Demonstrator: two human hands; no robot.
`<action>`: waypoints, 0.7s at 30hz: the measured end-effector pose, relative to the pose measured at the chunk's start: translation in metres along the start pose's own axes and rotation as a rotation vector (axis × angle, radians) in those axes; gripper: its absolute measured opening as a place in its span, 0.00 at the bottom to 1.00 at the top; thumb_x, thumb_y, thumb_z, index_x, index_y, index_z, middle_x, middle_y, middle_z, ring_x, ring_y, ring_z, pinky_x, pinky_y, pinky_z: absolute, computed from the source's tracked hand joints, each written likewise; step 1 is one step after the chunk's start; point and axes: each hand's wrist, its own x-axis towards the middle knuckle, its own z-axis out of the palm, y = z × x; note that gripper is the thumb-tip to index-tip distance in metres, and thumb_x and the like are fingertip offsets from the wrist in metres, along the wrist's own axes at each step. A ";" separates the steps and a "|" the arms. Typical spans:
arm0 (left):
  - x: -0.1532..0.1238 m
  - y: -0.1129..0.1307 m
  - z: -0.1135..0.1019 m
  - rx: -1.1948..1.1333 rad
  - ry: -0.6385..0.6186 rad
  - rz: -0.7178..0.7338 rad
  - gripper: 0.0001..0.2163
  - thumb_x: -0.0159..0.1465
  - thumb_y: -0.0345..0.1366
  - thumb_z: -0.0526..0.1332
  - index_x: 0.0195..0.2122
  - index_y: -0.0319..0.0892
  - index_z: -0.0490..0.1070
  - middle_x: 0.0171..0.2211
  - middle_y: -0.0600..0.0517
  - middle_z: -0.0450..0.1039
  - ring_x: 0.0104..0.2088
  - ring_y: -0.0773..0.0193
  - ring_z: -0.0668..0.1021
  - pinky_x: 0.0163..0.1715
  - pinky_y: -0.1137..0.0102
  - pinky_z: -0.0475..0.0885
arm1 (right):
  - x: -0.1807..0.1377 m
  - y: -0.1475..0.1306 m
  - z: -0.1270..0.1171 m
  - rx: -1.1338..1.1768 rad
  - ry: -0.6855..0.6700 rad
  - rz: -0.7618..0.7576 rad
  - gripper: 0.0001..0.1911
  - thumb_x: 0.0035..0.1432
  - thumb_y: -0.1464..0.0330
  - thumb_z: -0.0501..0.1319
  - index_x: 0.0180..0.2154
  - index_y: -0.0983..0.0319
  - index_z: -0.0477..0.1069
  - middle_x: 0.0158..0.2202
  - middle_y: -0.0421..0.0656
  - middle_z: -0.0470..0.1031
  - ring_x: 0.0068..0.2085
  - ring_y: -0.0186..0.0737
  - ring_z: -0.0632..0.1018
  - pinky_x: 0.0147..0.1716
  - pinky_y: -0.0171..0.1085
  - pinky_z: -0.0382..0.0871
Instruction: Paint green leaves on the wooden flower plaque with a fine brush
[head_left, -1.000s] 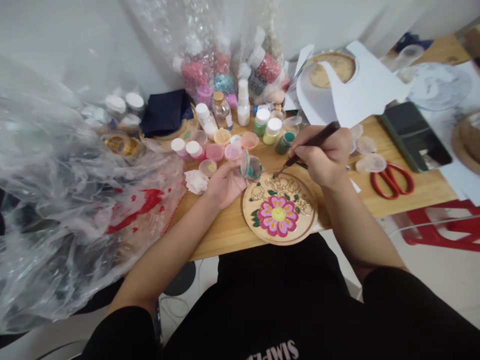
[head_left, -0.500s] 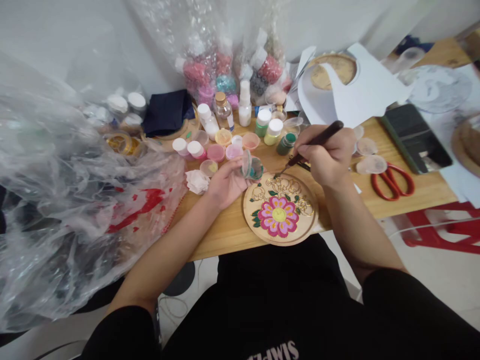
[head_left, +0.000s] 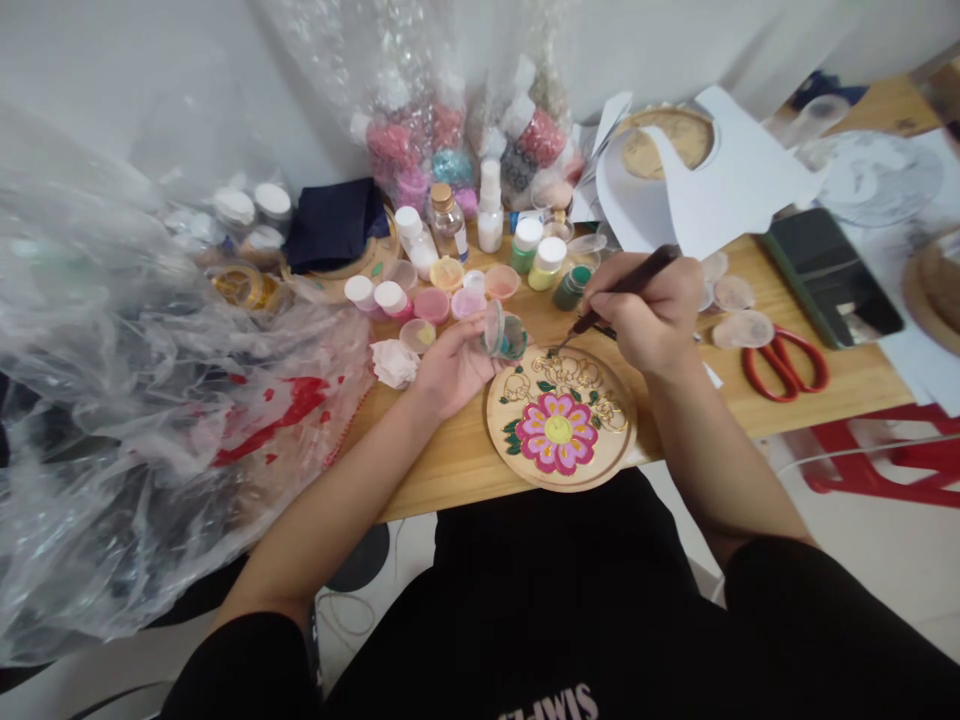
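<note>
As the hands work: left hand (head_left: 452, 375) grasps cup (head_left: 514, 338), right hand (head_left: 651, 310) pinches tool (head_left: 643, 272)
Disc (head_left: 559, 425), front edge of worktop (head_left: 431, 468): I'd work lightly within gold lines (head_left: 579, 374)

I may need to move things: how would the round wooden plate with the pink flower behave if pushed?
The plate looks like solid wood, so it is probably stiff. Lying flat, it would likely slide rather than roll. Its near side seems to overhang the table, so pushing it that way could tip it.
</note>
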 end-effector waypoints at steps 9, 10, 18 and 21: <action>0.000 0.000 0.000 -0.013 -0.006 -0.020 0.10 0.66 0.30 0.56 0.29 0.37 0.74 0.26 0.50 0.77 0.27 0.65 0.80 0.28 0.73 0.73 | -0.002 0.005 -0.001 0.033 0.036 -0.019 0.07 0.51 0.70 0.58 0.22 0.59 0.70 0.19 0.37 0.65 0.21 0.33 0.69 0.21 0.37 0.67; 0.000 0.000 0.000 -0.017 -0.007 -0.020 0.10 0.66 0.30 0.56 0.29 0.37 0.74 0.26 0.51 0.77 0.27 0.66 0.80 0.27 0.73 0.73 | -0.001 0.005 -0.001 0.034 0.024 -0.015 0.07 0.51 0.71 0.58 0.22 0.59 0.69 0.19 0.37 0.65 0.21 0.33 0.69 0.22 0.37 0.67; 0.002 -0.001 -0.002 -0.032 -0.014 -0.012 0.12 0.66 0.27 0.53 0.29 0.37 0.75 0.25 0.50 0.77 0.28 0.64 0.81 0.28 0.73 0.74 | 0.001 0.002 -0.002 0.022 -0.036 0.020 0.07 0.49 0.71 0.57 0.21 0.59 0.70 0.18 0.37 0.66 0.22 0.33 0.70 0.24 0.37 0.68; 0.002 -0.001 -0.003 -0.027 -0.010 -0.006 0.13 0.66 0.26 0.52 0.29 0.37 0.75 0.25 0.49 0.77 0.28 0.63 0.81 0.28 0.72 0.73 | 0.001 0.001 -0.003 0.009 -0.038 0.049 0.07 0.49 0.70 0.57 0.21 0.59 0.70 0.17 0.37 0.65 0.22 0.34 0.70 0.23 0.37 0.68</action>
